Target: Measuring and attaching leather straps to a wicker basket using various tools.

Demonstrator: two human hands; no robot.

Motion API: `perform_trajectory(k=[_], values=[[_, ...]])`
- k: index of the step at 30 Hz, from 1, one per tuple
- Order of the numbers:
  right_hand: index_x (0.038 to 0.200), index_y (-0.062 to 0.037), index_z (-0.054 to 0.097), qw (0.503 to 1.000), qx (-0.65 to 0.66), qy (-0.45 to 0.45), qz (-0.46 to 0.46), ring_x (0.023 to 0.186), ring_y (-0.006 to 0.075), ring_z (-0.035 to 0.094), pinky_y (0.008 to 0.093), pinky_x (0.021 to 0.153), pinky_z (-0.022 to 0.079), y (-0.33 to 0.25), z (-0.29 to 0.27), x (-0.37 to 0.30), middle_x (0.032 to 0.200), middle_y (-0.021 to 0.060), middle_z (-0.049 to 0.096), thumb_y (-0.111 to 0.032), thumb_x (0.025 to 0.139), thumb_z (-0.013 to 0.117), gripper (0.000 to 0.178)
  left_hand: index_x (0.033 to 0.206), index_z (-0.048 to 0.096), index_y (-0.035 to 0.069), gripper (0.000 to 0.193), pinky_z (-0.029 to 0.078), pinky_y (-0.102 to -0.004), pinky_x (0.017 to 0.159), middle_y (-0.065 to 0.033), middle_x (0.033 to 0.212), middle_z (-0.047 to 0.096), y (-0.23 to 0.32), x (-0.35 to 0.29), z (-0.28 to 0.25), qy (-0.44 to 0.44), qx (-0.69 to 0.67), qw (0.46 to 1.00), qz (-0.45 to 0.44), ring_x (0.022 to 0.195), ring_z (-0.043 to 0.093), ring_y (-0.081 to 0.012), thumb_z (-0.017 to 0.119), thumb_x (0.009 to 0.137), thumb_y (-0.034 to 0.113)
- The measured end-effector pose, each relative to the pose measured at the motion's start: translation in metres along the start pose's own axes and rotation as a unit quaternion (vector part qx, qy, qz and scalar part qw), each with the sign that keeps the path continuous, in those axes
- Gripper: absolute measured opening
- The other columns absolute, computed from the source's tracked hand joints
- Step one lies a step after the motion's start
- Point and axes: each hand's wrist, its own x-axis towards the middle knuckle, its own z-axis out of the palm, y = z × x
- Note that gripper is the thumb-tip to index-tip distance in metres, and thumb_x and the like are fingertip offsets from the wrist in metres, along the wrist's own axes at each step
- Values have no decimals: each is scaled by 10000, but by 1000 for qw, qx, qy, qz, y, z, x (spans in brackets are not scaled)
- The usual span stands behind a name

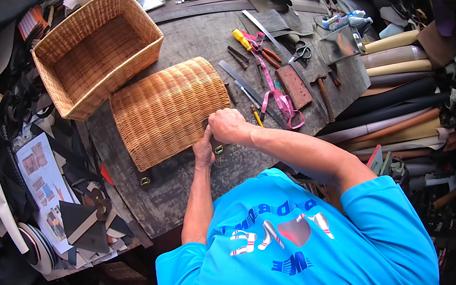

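Observation:
A curved wicker lid (172,106) lies domed side up on the worn workbench. Both my hands meet at its near right edge. My left hand (203,149) is closed against that edge, the fingers partly hidden. Just to its right, my right hand (228,126) forms a fist touching the left fingertips; whatever it grips is hidden. Under the near edge runs a black leather strip, with one brass oval fitting (145,181) near the left corner and another brass fitting (218,150) beside my hands. The open wicker basket (99,47) stands behind the lid, its hollow inside facing up.
Right of the lid lie a yellow-handled screwdriver (241,40), a pink tape measure (274,91), a reddish block (294,86), a hammer (324,98), scissors (301,52) and metal rulers. Rolls of material (395,55) fill the right side. Leather scraps (89,222) and printed sheets (46,187) lie left.

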Motion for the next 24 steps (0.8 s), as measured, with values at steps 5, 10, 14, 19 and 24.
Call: perform_trajectory(k=[5, 10, 14, 19, 24], values=[[948, -51, 763, 999, 20, -28, -9, 941, 311, 716, 398, 825, 565, 2, -4, 4, 948, 172, 735, -168, 827, 611, 227, 1264, 578, -28, 360, 494, -327, 957, -73, 1280, 605, 1, -2, 1, 11, 5, 1000, -2, 1124, 599, -182, 648, 945, 123], [949, 21, 731, 994, 98, -7, 48, 933, 379, 701, 460, 823, 560, 9, 9, 11, 935, 233, 715, -243, 857, 610, 304, 1232, 605, -26, 325, 500, -330, 948, -75, 1242, 627, -4, 0, -2, 29, 17, 999, -8, 1103, 612, -188, 643, 946, 123], [1021, -21, 738, 989, 127, -17, 79, 1004, 340, 695, 424, 867, 555, 5, 2, 4, 1018, 210, 717, -197, 848, 606, 280, 1237, 597, -11, 334, 490, -308, 924, -64, 1205, 638, -4, 1, -2, 40, 11, 999, -19, 1060, 613, -167, 662, 935, 119], [951, 33, 725, 992, 124, -30, -6, 867, 369, 715, 452, 728, 577, 20, 20, 19, 890, 238, 712, -413, 925, 537, 485, 1223, 602, -1, 315, 501, -317, 917, -72, 1189, 641, -8, 2, -8, 20, 7, 1000, 0, 1063, 619, -170, 650, 946, 143], [986, 52, 690, 927, 323, -173, 74, 566, 303, 676, 409, 547, 563, 68, -22, -10, 834, 228, 681, -550, 940, 500, 632, 1219, 608, 14, 295, 523, -346, 921, -68, 1184, 645, 0, -6, 9, 32, -4, 999, -5, 1061, 629, -179, 645, 935, 84]])
